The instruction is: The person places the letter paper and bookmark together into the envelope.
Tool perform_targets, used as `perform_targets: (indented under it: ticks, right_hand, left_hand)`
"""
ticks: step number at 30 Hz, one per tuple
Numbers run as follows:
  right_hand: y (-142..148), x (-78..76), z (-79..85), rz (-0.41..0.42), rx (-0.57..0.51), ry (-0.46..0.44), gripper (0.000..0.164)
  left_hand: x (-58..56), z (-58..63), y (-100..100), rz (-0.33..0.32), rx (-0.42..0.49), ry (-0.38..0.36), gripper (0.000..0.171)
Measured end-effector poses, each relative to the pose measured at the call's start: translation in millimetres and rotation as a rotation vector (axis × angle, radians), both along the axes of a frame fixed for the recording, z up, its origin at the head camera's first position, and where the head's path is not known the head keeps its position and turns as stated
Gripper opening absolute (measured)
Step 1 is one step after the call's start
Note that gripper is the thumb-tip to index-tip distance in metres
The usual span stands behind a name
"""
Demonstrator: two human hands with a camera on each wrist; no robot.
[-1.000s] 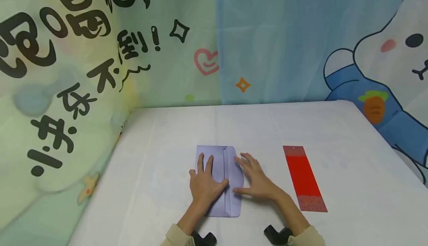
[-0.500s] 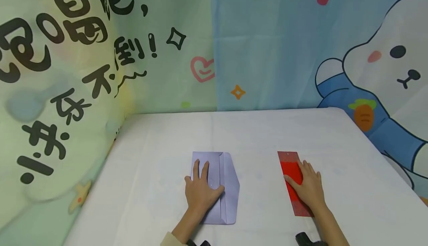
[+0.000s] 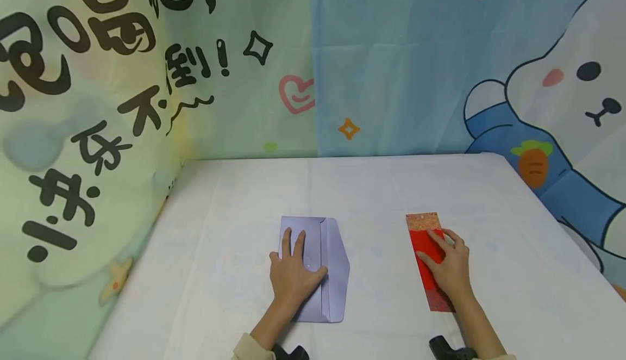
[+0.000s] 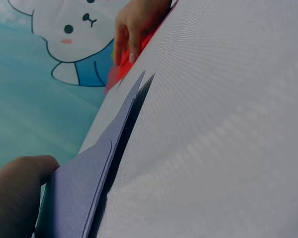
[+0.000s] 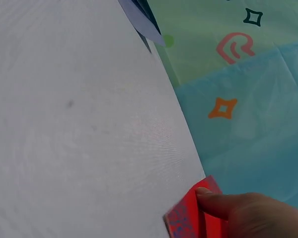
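Observation:
A lavender paper envelope (image 3: 336, 284) lies on the table with its flap spread out to the right. My left hand (image 3: 294, 281) rests on it, fingers spread and thumb near the flap's fold. In the left wrist view the envelope (image 4: 79, 198) shows edge-on, its flap raised a little off the cloth beside my thumb. To the right, my right hand (image 3: 454, 268) grips a flat red strip (image 3: 424, 243) with glittery patterned ends. The thumb is at its left edge and the fingers at its right side. The right wrist view shows this strip (image 5: 181, 215) bowed under my thumb.
A white cloth covers the table (image 3: 235, 197). Behind it hangs a printed curtain (image 3: 391, 77), with another printed sheet (image 3: 58, 148) along the left side. Black wrist mounts (image 3: 447, 349) sit below both hands.
My right hand has left the envelope's flap, moved right to the red strip and drawn its fingers in around it. The strip's far end now glints orange. My left hand stays on the envelope.

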State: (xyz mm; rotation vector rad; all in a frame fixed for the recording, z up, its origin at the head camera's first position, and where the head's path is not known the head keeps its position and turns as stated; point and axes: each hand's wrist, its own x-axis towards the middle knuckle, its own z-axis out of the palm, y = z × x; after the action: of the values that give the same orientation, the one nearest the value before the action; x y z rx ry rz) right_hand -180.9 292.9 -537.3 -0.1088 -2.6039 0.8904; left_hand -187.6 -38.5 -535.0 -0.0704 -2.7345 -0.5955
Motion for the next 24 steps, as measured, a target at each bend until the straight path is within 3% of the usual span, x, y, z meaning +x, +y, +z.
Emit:
perform_targets:
  ticks: [8,13,16,18,22,24]
  right_hand:
    - [3,2.5,22.8,-0.048,-0.096,-0.281,0.051]
    - [-4,1.6,47.6,-0.024,-0.314,-0.367,0.047]
    - [-18,0.3,58.6,0.106,-0.424,-0.347,0.052]
    - [-32,-0.4,61.0,0.256,-0.469,-0.314,0.056]
    - [-63,-1.0,53.8,0.523,-0.519,-0.309,0.066]
    - [-76,-1.1,48.6,0.594,-0.536,-0.339,0.072]
  left_hand:
    - [-0.8,0.5,-1,0.001,0.002,0.011,0.086]
    - [-1.4,1.4,-2,0.004,-0.009,-0.023,0.087]
    - [-2.3,2.0,-3,0.004,-0.011,-0.032,0.087]
    - [-3.3,1.7,-3,0.002,-0.017,-0.037,0.087]
    - [-3.5,2.1,-2,-0.009,-0.02,-0.038,0.083]
    - [-2.6,2.9,-1,-0.012,-0.015,-0.039,0.081]
